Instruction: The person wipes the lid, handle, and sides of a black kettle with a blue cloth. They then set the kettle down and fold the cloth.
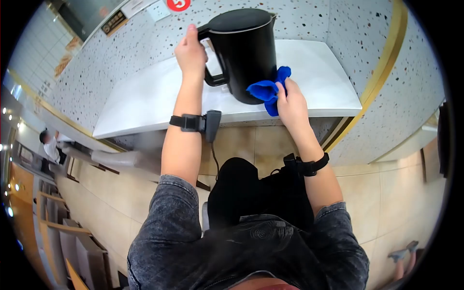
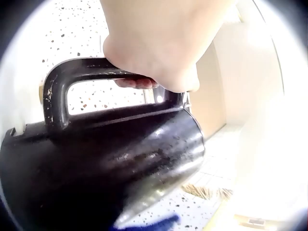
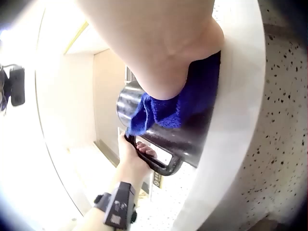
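Observation:
A black kettle [image 1: 247, 55] with a dark lid stands upright over the white counter, its spout to the upper right. My left hand [image 1: 190, 57] grips the top of its handle [image 2: 79, 67], fingers curled around it in the left wrist view. With my right hand [image 1: 293, 104] I hold a bunched blue cloth [image 1: 264, 90] against the lower right side of the kettle. In the right wrist view the cloth [image 3: 166, 113] drapes across the kettle's body, and most of my right fingers are hidden behind the wrist.
The white counter [image 1: 319, 63] meets a speckled wall [image 1: 357, 34] behind it, with gold trim at the right. A red round sign [image 1: 178, 4] is on the wall. Grey seats [image 1: 121, 162] line the left, where another person [image 1: 50, 145] is far off.

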Demonstrator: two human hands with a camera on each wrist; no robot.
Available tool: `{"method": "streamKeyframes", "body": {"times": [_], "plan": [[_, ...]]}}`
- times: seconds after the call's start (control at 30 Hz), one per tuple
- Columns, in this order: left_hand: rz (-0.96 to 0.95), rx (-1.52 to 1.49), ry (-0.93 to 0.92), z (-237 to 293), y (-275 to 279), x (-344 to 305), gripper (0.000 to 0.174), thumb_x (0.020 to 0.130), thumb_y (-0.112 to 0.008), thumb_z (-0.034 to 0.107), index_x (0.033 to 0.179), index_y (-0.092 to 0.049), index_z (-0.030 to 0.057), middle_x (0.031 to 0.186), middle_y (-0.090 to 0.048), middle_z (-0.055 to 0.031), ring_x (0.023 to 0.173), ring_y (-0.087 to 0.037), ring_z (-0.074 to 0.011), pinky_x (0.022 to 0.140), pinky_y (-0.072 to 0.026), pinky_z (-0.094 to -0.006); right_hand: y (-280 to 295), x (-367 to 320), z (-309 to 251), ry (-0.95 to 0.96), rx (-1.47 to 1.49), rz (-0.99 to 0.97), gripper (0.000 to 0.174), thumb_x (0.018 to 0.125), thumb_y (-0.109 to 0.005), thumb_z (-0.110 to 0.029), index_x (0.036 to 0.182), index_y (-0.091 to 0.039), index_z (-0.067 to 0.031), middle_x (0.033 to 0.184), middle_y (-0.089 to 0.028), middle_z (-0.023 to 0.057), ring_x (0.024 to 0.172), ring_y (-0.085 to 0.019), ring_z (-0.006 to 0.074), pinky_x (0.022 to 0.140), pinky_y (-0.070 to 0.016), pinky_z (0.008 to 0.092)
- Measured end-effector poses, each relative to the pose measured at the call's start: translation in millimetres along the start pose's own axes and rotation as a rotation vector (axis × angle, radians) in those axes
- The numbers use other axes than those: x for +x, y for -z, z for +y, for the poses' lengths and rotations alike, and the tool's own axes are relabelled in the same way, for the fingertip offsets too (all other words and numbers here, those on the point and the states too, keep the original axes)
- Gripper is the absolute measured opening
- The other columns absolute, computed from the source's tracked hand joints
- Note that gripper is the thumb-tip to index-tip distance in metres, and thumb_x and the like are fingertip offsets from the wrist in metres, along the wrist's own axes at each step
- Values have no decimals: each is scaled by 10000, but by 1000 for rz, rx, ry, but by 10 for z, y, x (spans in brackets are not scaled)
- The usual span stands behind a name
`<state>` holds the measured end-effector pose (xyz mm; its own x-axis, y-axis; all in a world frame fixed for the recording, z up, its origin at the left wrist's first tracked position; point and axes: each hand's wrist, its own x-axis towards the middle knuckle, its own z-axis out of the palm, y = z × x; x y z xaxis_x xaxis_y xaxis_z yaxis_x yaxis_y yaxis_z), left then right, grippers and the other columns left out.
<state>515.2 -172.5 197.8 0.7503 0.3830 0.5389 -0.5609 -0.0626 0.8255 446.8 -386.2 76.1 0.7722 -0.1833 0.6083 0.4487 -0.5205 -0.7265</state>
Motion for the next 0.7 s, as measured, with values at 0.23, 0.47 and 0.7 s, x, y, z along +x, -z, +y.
{"method": "streamKeyframes", "body": {"times": [0.23, 0.47, 0.7], "plan": [[-11, 49, -62, 183, -81, -387, 409, 966, -551, 412, 755, -514, 64, 547, -429, 19, 456, -412, -86, 444, -336, -248, -230, 285, -292, 66, 334, 91, 347, 984, -433, -188, 1179, -514, 88, 1277, -490, 265, 1227, -466, 395, 1041, -346, 381], [-193, -187, -15, 179, -40, -572, 439, 999, -487, 453, 883, -559, 35, 660, -520, -14, 589, -492, -101, 564, -419, -243, -377, 556, -617, 795, -136, 181, 438, 816, -571, -33, 1243, -517, 52, 1396, -396, 315, 1313, -358, 493, 1083, -334, 504], [-290, -277, 186, 174, -125, -675, 426, 976, -534, 460, 873, -549, 47, 686, -549, -22, 583, -514, -92, 562, -430, -238, -570, 21, -192, 224, -323, -40, 431, 924, -541, -192, 1243, -480, 92, 1221, -504, 369, 1081, -544, 492, 930, -454, 497]]}}
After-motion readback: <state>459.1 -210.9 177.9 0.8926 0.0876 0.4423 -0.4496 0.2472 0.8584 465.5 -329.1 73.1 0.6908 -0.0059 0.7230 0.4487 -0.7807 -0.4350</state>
